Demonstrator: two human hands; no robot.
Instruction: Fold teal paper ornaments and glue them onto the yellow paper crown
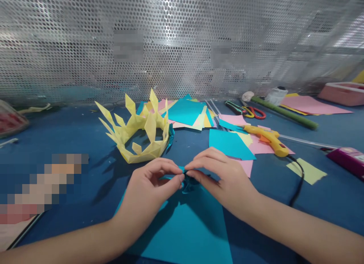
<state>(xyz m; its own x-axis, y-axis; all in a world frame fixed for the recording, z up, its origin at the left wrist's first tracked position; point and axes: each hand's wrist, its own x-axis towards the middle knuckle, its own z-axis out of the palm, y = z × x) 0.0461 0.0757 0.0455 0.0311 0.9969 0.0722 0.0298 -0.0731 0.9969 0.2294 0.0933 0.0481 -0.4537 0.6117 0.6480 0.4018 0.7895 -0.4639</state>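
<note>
Both hands meet over the near middle of the tabletop [65, 131], pinching one small twisted piece of blue paper [186, 188]. The left hand [152, 190] grips it between thumb and fingers; the right hand [227, 177] nips its other side the same way, its fingertips almost touching the left's. The piece sits just above a flat blue sheet [187, 226] that lies under the hands.

Beyond and to the left stands a yellow paper crown [142, 156], its ring closed and its pointed leaf shapes upright or leaning outward, so that part looks finished. On its right side is a crumpled blue paper piece [171, 137]; whether it is glued on or merely rests there I cannot tell. The piece in the hands looks partly shaped and is apart from the crown. The sheet below appears unfolded, as does a blue square [231, 144] farther right. A yellow glue gun [274, 142] lies to the right, out of both hands.
</note>
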